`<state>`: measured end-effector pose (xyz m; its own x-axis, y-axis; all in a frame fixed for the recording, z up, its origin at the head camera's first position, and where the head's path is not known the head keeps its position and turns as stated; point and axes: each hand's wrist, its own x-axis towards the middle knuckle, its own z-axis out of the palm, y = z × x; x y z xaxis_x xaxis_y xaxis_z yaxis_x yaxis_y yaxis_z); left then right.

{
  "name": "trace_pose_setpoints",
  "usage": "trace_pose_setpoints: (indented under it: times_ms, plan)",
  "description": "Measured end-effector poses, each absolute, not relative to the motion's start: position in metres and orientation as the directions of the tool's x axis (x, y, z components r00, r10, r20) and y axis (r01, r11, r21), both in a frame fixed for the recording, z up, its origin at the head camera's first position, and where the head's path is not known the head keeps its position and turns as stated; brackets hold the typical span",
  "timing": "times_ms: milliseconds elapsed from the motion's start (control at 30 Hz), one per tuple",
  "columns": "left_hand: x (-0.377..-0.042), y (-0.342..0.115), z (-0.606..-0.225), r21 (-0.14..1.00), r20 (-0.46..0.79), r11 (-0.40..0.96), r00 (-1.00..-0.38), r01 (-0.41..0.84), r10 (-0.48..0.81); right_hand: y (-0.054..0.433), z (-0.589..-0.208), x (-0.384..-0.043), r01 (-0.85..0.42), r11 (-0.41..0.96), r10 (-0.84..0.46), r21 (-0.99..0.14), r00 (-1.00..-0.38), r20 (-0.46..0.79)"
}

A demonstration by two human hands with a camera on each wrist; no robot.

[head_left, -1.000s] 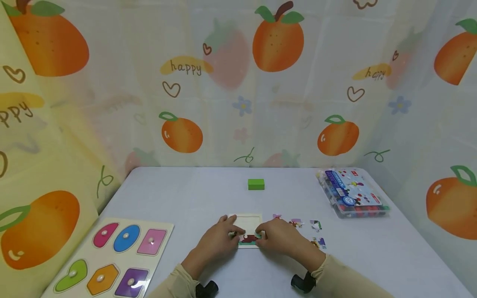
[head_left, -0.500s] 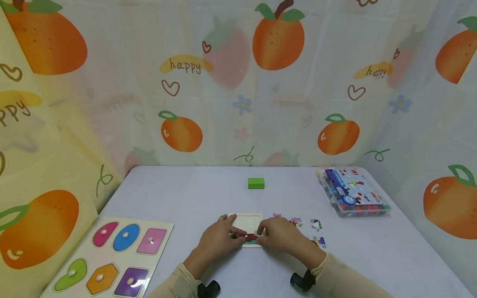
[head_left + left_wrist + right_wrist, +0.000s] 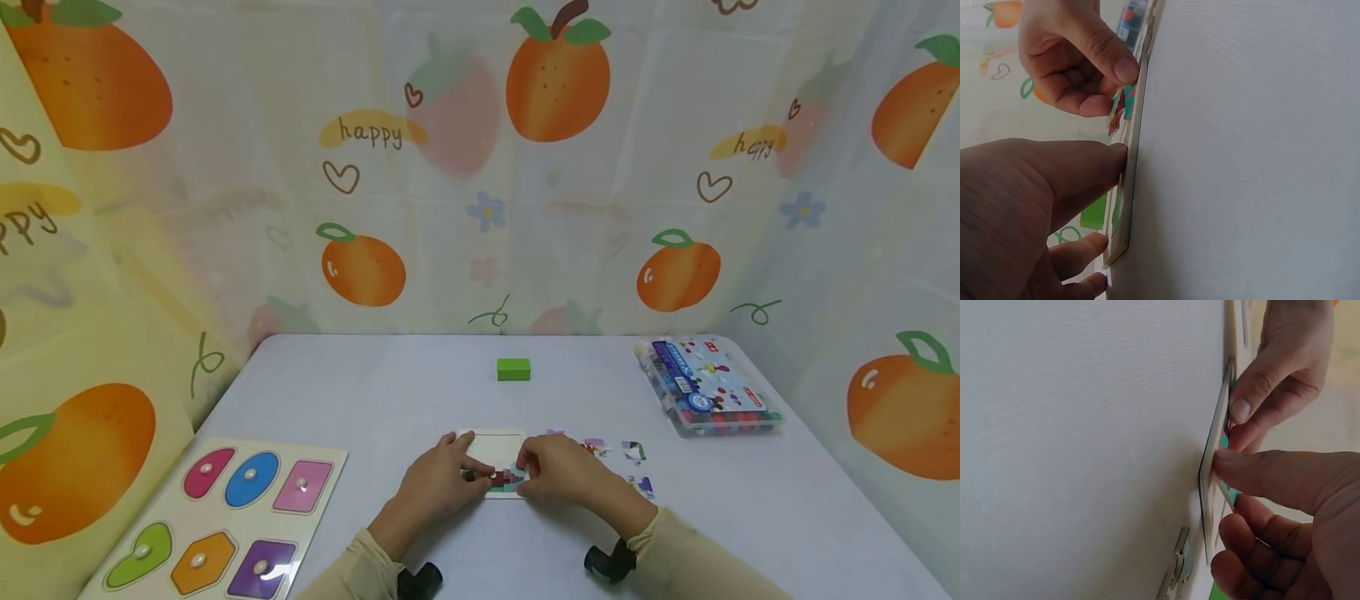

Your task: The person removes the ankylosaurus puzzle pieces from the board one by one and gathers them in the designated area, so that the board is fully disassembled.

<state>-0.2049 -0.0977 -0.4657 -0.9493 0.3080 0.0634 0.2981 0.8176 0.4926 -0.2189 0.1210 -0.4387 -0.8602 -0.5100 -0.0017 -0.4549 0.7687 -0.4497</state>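
Note:
A small jigsaw board (image 3: 495,446) with a pale frame lies before me, its near part filled with dark red and teal pieces. My left hand (image 3: 438,479) holds it at the lower left, thumb on the near edge, as the left wrist view shows. At the lower right corner, my right hand (image 3: 566,475) pinches a teal puzzle piece (image 3: 1233,499), which sits tilted over the frame. Part of the picture is hidden under my fingers. Several loose puzzle pieces (image 3: 633,451) lie right of the board, some behind my right hand.
A green block (image 3: 513,369) sits beyond the board. At the back right stands a clear plastic box (image 3: 708,387) with a printed label and coloured contents. A knobbed shape board (image 3: 258,525) lies at the left. Black devices are strapped to both wrists.
Since a second ago my left fingers have shifted slightly right over the board. My right fingers have lifted a little, and more of the teal piece shows beside them.

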Motion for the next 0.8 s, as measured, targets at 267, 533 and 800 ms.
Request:
trace_pose_setpoints:
  times_ms: [267,533,800]
  plan:
    - [-0.205,-0.099,-0.467,0.498,0.065,0.812,-0.946,0.306,0.317,0.118,-0.436,-0.218,-0.439,0.782,-0.498,-0.442,-0.867,-0.020]
    - [-0.203,-0.099,-0.466,0.501,0.060,0.807,-0.943,0.312,0.327,0.131,-0.431,-0.213,-0.466,0.791,-0.503,-0.397,-0.864,0.013]
    - [-0.204,-0.098,-0.467,0.523,0.050,0.804,-0.952,0.282,0.301,0.216,-0.417,-0.188,-0.435,0.801,-0.492,-0.411,-0.870,-0.038]
